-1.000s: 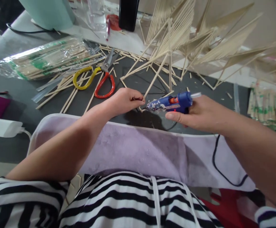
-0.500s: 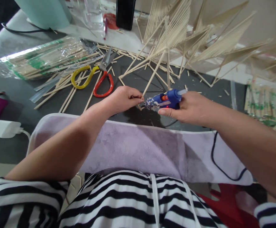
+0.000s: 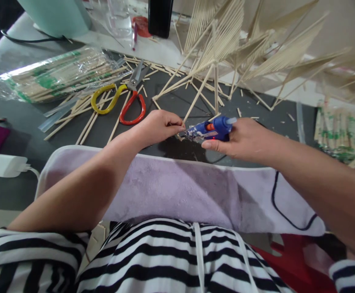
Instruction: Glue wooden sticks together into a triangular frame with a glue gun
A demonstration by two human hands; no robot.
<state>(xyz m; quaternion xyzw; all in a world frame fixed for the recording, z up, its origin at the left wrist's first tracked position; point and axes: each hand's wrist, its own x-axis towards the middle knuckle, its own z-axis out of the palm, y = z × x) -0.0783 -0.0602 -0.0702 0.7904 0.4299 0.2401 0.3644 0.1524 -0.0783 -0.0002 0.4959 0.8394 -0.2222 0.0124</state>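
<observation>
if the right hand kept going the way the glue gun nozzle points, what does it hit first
Probably the thin bamboo stick pinched by the left hand: the blue hot glue gun in the right hand aims at that stick's lower end, though depth is unclear.

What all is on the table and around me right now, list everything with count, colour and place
glue gun: one, blue, in the right hand, nozzle at the stick joint
stick: one, pale wood, lower end pinched by the left hand
stick model: one, pale wood, standing at the back right
scissors: one pair, yellow and red handles, back left of the left hand
stick packs: one clear pack far left, more at the right edge
loose sticks: many, pale, scattered by the scissors
towel: one, lilac, over the table's near edge
adapter: one, white, left edge
cord: one, black, across the towel
table: one, dark grey
left hand: closed on the stick
right hand: gripping the glue gun
</observation>
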